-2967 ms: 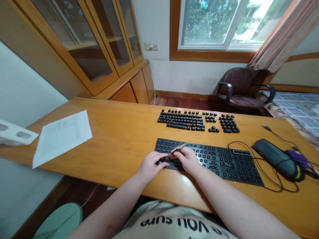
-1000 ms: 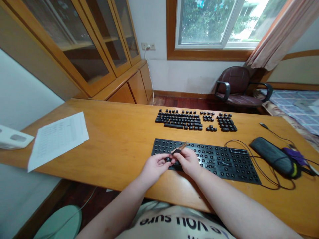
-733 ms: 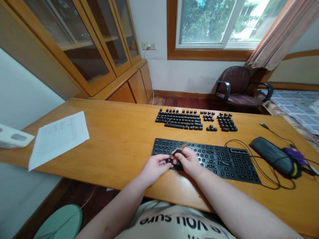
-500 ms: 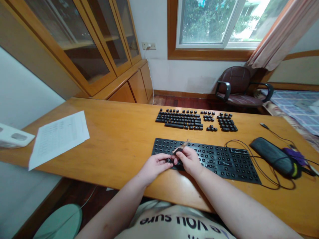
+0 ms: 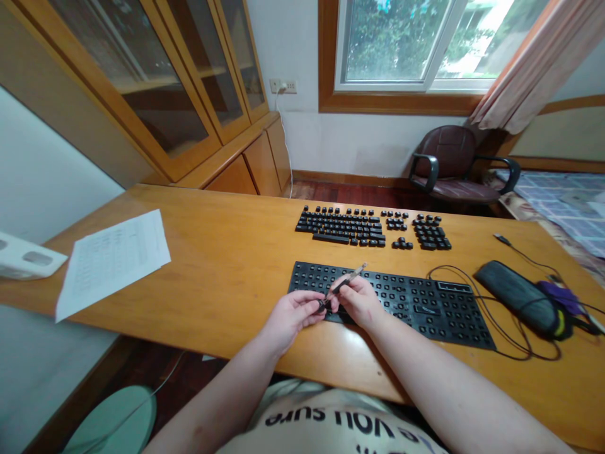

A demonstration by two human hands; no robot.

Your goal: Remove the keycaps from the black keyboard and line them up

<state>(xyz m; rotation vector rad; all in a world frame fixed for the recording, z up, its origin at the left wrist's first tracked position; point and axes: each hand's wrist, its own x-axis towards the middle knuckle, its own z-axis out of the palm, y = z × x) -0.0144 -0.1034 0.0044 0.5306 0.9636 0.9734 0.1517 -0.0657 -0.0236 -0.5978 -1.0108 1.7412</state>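
Observation:
A black keyboard base (image 5: 416,302) with its keycaps taken off lies on the wooden desk (image 5: 227,265) in front of me. My left hand (image 5: 288,313) hovers at its near left corner and pinches a small black keycap (image 5: 321,305). My right hand (image 5: 359,301) is closed on a thin brush (image 5: 345,284) whose tip touches that keycap. Its handle points up and away to the right. Behind the base, the removed keycaps (image 5: 373,227) are laid out in keyboard order.
A printed sheet (image 5: 113,258) and a white object (image 5: 23,258) lie at the desk's left end. A black pouch (image 5: 520,296), cables and a purple item (image 5: 562,296) sit at the right. A brown armchair (image 5: 454,170) stands beyond the desk, wooden cabinets to the left.
My left hand lifted a keycap off the keyboard base, and both hands now hold it and the brush just above the corner. The brush handle has tilted a little more to the right.

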